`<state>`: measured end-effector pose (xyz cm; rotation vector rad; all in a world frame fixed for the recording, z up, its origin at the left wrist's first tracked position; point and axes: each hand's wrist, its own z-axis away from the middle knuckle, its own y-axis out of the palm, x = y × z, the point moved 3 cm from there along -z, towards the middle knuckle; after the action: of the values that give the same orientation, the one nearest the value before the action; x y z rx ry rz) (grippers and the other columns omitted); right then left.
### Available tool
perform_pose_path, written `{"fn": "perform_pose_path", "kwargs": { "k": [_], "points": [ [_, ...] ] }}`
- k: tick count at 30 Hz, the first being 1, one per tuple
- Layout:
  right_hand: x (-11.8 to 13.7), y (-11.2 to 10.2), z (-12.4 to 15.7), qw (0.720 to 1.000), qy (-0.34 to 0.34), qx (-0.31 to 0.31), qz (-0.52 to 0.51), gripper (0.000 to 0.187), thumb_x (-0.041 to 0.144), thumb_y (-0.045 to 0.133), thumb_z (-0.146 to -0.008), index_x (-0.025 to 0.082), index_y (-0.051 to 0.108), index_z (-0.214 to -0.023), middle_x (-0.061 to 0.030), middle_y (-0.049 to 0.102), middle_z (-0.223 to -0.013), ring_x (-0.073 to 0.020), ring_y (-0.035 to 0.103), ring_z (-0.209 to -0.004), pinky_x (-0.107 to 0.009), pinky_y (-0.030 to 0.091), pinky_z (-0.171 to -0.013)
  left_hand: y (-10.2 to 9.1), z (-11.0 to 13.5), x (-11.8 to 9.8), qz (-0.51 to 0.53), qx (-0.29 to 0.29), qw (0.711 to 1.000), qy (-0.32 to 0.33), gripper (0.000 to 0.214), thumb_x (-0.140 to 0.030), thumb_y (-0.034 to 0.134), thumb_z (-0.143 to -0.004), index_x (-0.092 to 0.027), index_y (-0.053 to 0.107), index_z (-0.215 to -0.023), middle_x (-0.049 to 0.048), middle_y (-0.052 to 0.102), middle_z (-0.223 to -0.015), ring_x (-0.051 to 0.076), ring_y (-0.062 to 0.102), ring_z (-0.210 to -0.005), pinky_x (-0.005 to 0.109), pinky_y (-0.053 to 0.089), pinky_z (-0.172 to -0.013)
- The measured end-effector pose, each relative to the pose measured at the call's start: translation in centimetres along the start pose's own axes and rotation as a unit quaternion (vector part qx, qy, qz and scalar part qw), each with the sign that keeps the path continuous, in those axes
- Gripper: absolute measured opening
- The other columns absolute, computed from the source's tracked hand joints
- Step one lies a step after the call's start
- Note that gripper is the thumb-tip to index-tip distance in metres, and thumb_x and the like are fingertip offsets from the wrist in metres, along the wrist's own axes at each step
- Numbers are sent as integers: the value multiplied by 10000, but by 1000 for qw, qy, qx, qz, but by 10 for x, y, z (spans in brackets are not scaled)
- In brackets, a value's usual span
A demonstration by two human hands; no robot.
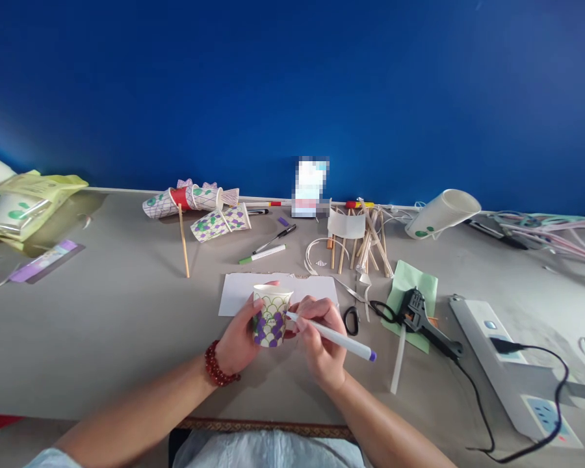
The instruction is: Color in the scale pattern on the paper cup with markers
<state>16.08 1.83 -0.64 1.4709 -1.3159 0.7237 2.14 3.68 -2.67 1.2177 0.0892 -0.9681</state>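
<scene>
From where I stand, the paper cup (pixel 274 300) is at the near middle of the counter (pixel 141 338), held in front of a white card (pixel 234 296). Its long axis is close to vertical, mouth up, base down. The marker (pixel 344 341) slants: its tip points left and far, at the cup's right side; its purple end points right and near.

The cup is white with green scale outlines. Lower scales are filled purple; upper scales are unfilled. The marker body is white.

Left hand (pixel 238 335): grip wrapped around the cup, hiding part of its left side. Right hand (pixel 324 335): grip pinching the marker. Whether the tip touches the cup cannot be told.

Scissors (pixel 351 320) lie just right of the right hand. Further right, a glue gun (pixel 413 312) rests on green paper (pixel 426 276), beside a power strip (pixel 492 361). Far side, left to right: decorated cups (pixel 217 225), a green marker (pixel 268 254), wooden sticks (pixel 370 244) and a white cup stack (pixel 446 211).
</scene>
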Motion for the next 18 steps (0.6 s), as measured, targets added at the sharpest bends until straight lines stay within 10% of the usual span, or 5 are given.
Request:
{"fn": "perform_pose_path", "kwargs": {
  "k": [8, 18],
  "points": [
    [-8, -6, 0, 996, 61, -37, -61, 196, 347, 664, -978, 234, 584, -839, 16, 566, -707, -157, 527, -623, -266, 454, -538, -2, 3, 0, -2, 1, 1000, -11, 578, -398, 608, -980, -225, 509, -1523, 110, 783, -1203, 307, 736, -1117, 499, 558, -1015],
    [-3, 0, -4, 994, 58, -7, -94, 183, 309, 677, -968, 227, 591, -828, 27, 586, -682, -137, 523, -573, -272, 462, -550, -13, 0, 1, -21, 6, 1000, 3, 689, -501, 769, -849, -174, 604, -1434, 129, 769, -1203, 326, 724, -1086, 493, 555, -1011]
  ]
}}
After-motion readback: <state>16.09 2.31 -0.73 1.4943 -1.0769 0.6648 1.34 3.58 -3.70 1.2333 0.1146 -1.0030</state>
